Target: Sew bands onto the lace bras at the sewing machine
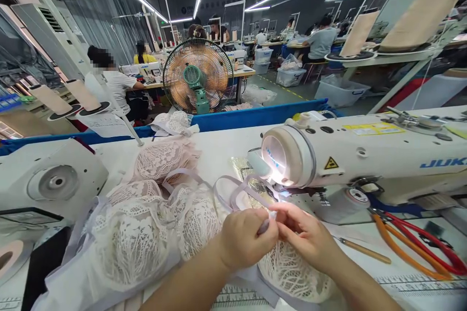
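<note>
My left hand (246, 239) is closed in a fist, with a small greyish-lilac bit showing between its fingers. Against it, my right hand (304, 233) pinches a pale edge of a white lace bra (297, 272) at the fingertips. Both hands are just in front of the lit needle area of a sewing machine (339, 150). Lilac straps (228, 187) loop up behind my left hand. The bra's other lace cup (126, 235) and its lilac-edged band spread out to the left. My fingers hide the exact spot being gripped.
Orange-handled scissors (392, 243), red-handled scissors (434, 248) and a wooden-handled tool (365, 251) lie at the right. Pink lace pieces (164, 158) are piled behind the bra. A ruler strip (241, 296) runs along the front. A large fan (199, 75) stands beyond the table.
</note>
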Action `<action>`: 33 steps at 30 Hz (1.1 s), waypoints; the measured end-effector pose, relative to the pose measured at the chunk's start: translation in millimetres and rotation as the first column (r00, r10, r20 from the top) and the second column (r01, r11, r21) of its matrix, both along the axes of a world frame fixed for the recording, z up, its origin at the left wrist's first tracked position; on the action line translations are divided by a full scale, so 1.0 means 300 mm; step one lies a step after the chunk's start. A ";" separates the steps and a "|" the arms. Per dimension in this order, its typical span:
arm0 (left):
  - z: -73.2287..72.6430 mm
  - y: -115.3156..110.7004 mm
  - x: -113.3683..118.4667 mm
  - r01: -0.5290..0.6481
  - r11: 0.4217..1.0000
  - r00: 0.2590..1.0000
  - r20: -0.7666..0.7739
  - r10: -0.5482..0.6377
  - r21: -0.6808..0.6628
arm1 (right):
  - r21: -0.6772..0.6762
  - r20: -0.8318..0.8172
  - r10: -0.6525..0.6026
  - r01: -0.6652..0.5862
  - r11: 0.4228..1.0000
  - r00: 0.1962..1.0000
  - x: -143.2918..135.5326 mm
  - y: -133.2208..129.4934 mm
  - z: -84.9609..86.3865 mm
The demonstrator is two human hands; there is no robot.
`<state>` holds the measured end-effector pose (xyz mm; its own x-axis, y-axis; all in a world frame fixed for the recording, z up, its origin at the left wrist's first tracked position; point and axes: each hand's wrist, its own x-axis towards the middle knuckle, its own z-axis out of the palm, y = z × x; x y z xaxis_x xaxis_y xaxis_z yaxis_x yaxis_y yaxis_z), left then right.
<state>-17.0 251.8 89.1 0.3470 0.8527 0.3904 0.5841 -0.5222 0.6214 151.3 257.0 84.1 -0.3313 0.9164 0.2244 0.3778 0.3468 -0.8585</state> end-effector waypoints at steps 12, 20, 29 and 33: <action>-0.001 0.010 -0.005 0.087 0.908 0.990 -0.138 -0.032 0.410 | 0.557 0.029 -0.124 0.087 0.826 0.992 0.019 0.009 -0.031; 0.054 -0.002 -0.001 0.213 0.977 0.900 0.384 -0.209 0.032 | 0.697 0.084 -0.227 0.106 0.709 0.970 0.020 -0.002 0.004; 0.064 0.006 0.019 0.243 0.807 0.877 0.477 0.053 -0.537 | 0.698 0.101 -0.201 0.074 0.712 0.974 0.010 0.004 -0.017; 0.060 0.008 0.017 0.236 0.840 0.865 0.499 0.047 -0.489 | 0.650 0.087 -0.140 0.050 0.758 0.986 0.004 0.008 -0.016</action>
